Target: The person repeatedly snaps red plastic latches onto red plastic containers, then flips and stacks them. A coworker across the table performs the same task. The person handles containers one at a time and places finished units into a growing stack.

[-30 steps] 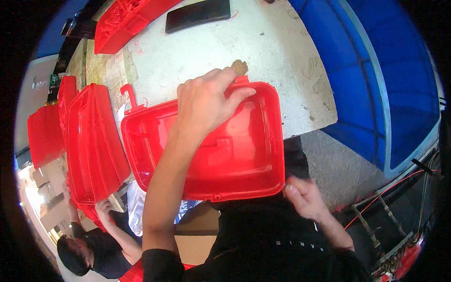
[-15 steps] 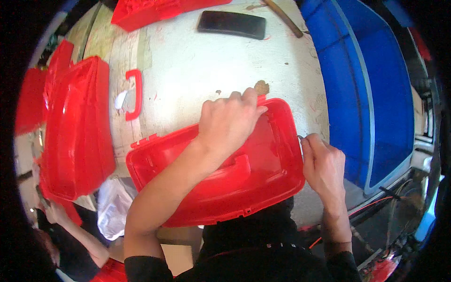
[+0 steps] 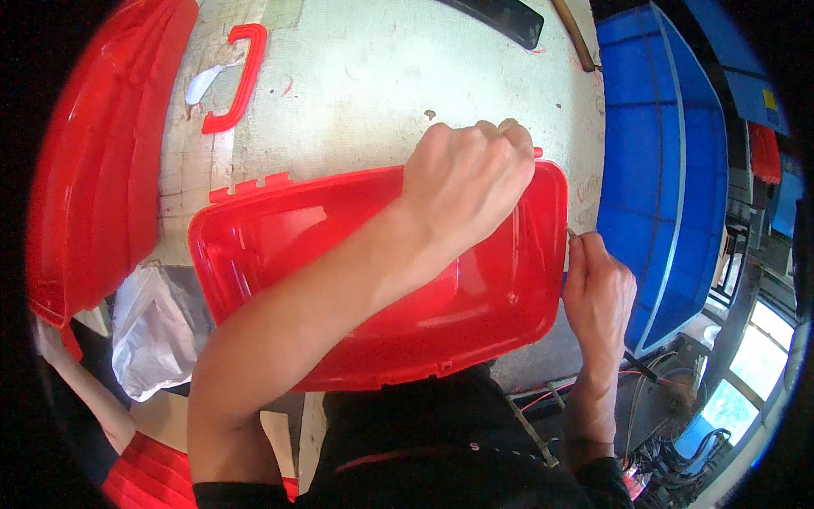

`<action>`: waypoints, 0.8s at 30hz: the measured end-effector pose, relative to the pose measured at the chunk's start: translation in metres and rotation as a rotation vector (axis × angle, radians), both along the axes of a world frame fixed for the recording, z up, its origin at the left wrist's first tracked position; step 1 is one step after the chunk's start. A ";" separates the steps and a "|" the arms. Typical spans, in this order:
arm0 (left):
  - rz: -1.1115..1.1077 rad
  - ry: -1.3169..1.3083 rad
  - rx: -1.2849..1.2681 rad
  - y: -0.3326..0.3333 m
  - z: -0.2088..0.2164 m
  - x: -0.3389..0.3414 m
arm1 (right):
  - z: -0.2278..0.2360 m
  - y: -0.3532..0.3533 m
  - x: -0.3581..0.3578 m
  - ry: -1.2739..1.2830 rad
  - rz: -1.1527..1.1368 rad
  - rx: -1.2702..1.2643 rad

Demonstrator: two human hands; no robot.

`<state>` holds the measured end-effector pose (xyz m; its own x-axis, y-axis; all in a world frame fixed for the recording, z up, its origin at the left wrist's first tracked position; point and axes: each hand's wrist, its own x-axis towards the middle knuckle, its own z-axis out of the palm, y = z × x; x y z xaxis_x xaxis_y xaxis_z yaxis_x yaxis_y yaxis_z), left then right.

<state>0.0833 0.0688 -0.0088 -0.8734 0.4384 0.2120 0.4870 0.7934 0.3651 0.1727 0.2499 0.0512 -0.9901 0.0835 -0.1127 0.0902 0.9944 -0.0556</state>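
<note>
A red plastic shell (image 3: 365, 331), shaped like a shallow case half with its hollow facing up, fills the middle of the frame, lying beneath the left hand and just to the left of the right hand. The left hand (image 3: 471, 178) is curled over the shell's upper rim near its upper right corner, fingers folded down and gripping it, while the left forearm crosses the hollow from the lower left. The right hand (image 3: 600, 284) sits outside the right-hand rim, thumb and finger pinched on a thin piece (image 3: 571, 232) too small to identify. The shell's upper part lies on the pale counter (image 3: 356, 93); its lower edge is close to the person's black clothing. At upper left a red handle (image 3: 248, 81) lies beside a white scrap (image 3: 203, 85), with nested red shells (image 3: 102, 161) along the left edge and a white plastic bag (image 3: 153, 331) below them. A flat black object (image 3: 500, 19) and a wooden stick (image 3: 577, 34) lie at upper right, near a blue bin (image 3: 644, 170). Another person's forearm (image 3: 89, 386) shows at lower left.
</note>
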 end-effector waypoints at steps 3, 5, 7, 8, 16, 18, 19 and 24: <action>-0.008 -0.045 0.006 0.001 0.002 0.000 | 0.001 0.000 0.006 -0.010 -0.009 0.015; -0.021 -0.080 -0.015 0.002 0.003 0.001 | 0.001 0.000 0.011 -0.012 -0.024 -0.020; -0.033 -0.063 -0.002 0.003 0.004 0.001 | 0.002 0.001 0.017 -0.016 -0.038 -0.040; -0.036 -0.029 0.019 0.003 0.004 0.001 | 0.002 0.003 0.021 -0.021 -0.043 -0.050; -0.021 -0.058 -0.003 0.004 -0.002 -0.004 | 0.005 0.015 0.068 -0.079 -0.079 -0.086; -0.020 -0.078 0.000 0.003 -0.001 -0.005 | 0.008 0.015 0.075 -0.086 -0.074 -0.096; -0.020 -0.079 0.004 0.003 -0.001 -0.006 | 0.011 0.015 0.078 -0.088 -0.057 -0.109; -0.020 -0.069 0.024 0.002 0.005 -0.005 | 0.019 0.016 0.057 -0.016 0.000 -0.141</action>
<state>0.0780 0.0712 -0.0041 -0.8775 0.4511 0.1626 0.4755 0.7745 0.4173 0.2294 0.2659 0.0698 -0.9880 0.0657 -0.1395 0.0922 0.9768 -0.1933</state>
